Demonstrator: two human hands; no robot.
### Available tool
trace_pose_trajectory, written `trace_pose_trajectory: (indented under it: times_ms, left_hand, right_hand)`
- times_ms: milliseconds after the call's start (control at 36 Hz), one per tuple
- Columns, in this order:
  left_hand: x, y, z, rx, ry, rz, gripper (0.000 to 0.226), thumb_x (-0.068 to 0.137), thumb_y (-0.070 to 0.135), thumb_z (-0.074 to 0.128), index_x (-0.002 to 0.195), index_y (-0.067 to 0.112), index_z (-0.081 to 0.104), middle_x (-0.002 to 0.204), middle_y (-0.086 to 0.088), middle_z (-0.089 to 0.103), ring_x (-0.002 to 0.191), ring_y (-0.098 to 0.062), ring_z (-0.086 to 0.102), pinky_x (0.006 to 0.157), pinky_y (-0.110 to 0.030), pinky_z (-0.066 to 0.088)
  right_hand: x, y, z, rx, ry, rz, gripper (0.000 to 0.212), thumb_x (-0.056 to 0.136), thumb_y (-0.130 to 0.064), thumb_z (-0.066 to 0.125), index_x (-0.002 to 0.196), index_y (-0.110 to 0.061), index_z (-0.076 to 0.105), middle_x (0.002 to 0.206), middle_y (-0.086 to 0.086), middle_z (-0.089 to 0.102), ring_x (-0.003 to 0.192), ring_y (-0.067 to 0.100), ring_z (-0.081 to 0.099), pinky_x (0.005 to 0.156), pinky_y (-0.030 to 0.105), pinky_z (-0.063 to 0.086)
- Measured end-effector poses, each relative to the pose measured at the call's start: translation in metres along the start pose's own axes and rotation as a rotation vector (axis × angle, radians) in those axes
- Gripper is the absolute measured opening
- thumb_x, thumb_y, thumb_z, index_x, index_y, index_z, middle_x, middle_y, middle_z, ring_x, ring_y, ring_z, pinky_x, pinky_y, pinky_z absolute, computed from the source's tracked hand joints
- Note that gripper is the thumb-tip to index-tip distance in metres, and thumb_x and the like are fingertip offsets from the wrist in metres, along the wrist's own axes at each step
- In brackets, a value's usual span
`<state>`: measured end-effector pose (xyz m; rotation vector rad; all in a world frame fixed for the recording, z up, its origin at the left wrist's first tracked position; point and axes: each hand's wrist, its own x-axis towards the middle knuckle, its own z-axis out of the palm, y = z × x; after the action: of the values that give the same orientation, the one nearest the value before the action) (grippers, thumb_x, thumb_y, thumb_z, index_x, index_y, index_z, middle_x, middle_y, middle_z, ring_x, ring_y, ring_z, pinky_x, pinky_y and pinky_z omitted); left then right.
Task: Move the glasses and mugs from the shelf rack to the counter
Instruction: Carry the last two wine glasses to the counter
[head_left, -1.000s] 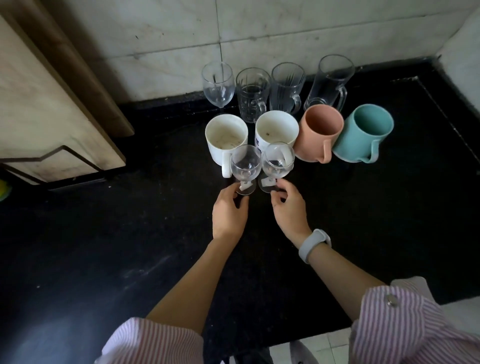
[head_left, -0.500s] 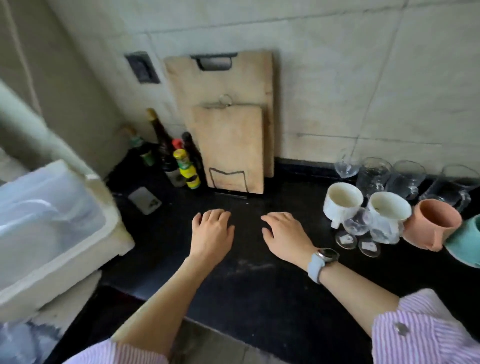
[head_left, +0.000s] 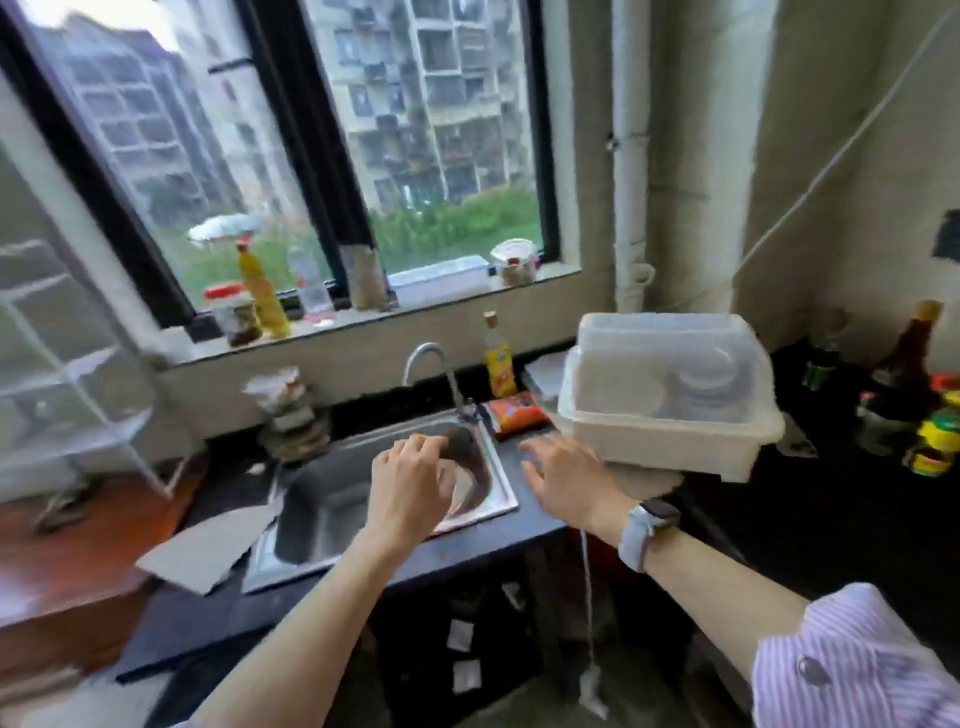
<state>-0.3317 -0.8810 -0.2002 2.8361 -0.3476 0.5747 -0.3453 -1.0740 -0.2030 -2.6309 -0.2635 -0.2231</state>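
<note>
My left hand (head_left: 408, 486) hangs over the steel sink (head_left: 317, 512) with its fingers loosely curled and nothing in it. My right hand (head_left: 566, 480) is spread open above the dark counter (head_left: 535, 525) just right of the sink, also holding nothing; a grey watch sits on that wrist. A white wire shelf rack (head_left: 67, 374) stands at the far left, blurred, and I cannot tell what is on it. The glasses and mugs are out of view. The whole picture is smeared by motion.
A white plastic dish box (head_left: 670, 405) with a clear lid stands right of the sink. Sauce bottles (head_left: 914, 384) crowd the far right. A tap (head_left: 436, 369), a yellow bottle (head_left: 498, 358) and an orange packet (head_left: 517, 410) sit behind the sink. Jars line the window sill (head_left: 374, 317).
My view has swung left from the glasses and mugs on the counter, past the cutting boards, to the sink and window. Both hands let go of the stemmed glasses and now hang empty.
</note>
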Motion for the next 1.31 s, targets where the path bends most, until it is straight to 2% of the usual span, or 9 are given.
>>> trace_pose_trajectory:
  times_ms: [83,250,389,528,611,889,1000,1194,1306]
  left_hand:
    - [-0.039,-0.089,-0.044,0.023,0.061,-0.17,0.032,0.086,0.026,0.054,0.115,0.013,0.059,0.116,-0.01,0.064,0.108,-0.03,0.056,0.092,-0.041,0.043]
    - [-0.115,-0.226,-0.118,0.119,0.154,-0.436,0.034,0.085,0.024,0.055,0.116,0.011,0.059,0.115,-0.013,0.063,0.106,-0.034,0.057,0.086,-0.041,0.045]
    - [-0.167,-0.31,-0.149,0.153,0.223,-0.62,0.034,0.088,0.027,0.053,0.119,0.013,0.057,0.118,-0.01,0.062,0.109,-0.03,0.056,0.091,-0.04,0.045]
    - [-0.188,-0.389,-0.162,0.129,0.27,-0.743,0.032,0.088,0.023,0.051,0.118,0.013,0.058,0.12,-0.01,0.062,0.112,-0.027,0.055,0.097,-0.042,0.044]
    - [-0.18,-0.438,-0.163,0.142,0.278,-0.767,0.032,0.089,0.024,0.05,0.118,0.012,0.057,0.12,-0.01,0.062,0.112,-0.027,0.055,0.096,-0.042,0.045]
    - [-0.088,-0.597,-0.179,0.109,0.271,-0.747,0.03,0.091,0.022,0.048,0.118,0.011,0.055,0.122,-0.012,0.059,0.11,-0.028,0.056,0.092,-0.038,0.044]
    - [-0.071,-0.643,-0.174,0.078,0.275,-0.745,0.03,0.091,0.02,0.049,0.118,0.01,0.056,0.124,-0.011,0.059,0.114,-0.026,0.054,0.095,-0.033,0.042]
    - [-0.041,-0.725,-0.136,-0.012,0.226,-0.738,0.03,0.091,0.021,0.051,0.119,0.012,0.055,0.118,-0.009,0.061,0.109,-0.024,0.055,0.089,-0.027,0.041]
    - [-0.018,-0.77,-0.102,-0.091,0.19,-0.691,0.031,0.09,0.021,0.052,0.119,0.011,0.056,0.117,-0.011,0.06,0.107,-0.027,0.057,0.089,-0.04,0.049]
  right_hand:
    - [0.02,-0.089,0.041,0.04,-0.052,-0.177,0.038,0.092,-0.024,0.042,0.128,-0.016,0.05,0.134,0.006,0.052,0.126,0.025,0.043,0.106,0.037,0.033]
    - [0.042,-0.242,0.116,0.08,-0.168,-0.407,0.036,0.092,-0.028,0.043,0.126,-0.02,0.051,0.131,0.004,0.054,0.124,0.025,0.044,0.1,0.037,0.035]
    - [0.057,-0.339,0.173,0.085,-0.261,-0.579,0.037,0.092,-0.025,0.041,0.126,-0.017,0.052,0.131,0.007,0.055,0.12,0.029,0.047,0.097,0.038,0.039]
    - [0.086,-0.414,0.229,0.151,-0.34,-0.66,0.037,0.093,-0.028,0.04,0.126,-0.016,0.051,0.13,0.008,0.055,0.12,0.028,0.046,0.097,0.035,0.037]
    - [0.115,-0.451,0.262,0.144,-0.365,-0.697,0.038,0.093,-0.029,0.04,0.128,-0.016,0.049,0.132,0.008,0.054,0.122,0.029,0.046,0.1,0.041,0.04]
    - [0.253,-0.562,0.333,0.161,-0.309,-0.68,0.037,0.093,-0.026,0.039,0.126,-0.013,0.05,0.129,0.01,0.056,0.119,0.028,0.048,0.1,0.045,0.041]
    - [0.29,-0.591,0.36,0.153,-0.323,-0.661,0.037,0.093,-0.025,0.039,0.127,-0.013,0.049,0.131,0.01,0.054,0.12,0.028,0.047,0.1,0.045,0.04]
    - [0.343,-0.613,0.421,0.193,-0.314,-0.565,0.037,0.093,-0.025,0.04,0.126,-0.013,0.05,0.13,0.008,0.055,0.12,0.025,0.048,0.1,0.041,0.041]
    - [0.368,-0.615,0.46,0.208,-0.29,-0.48,0.036,0.093,-0.024,0.04,0.127,-0.014,0.049,0.132,0.006,0.054,0.122,0.023,0.047,0.099,0.035,0.041]
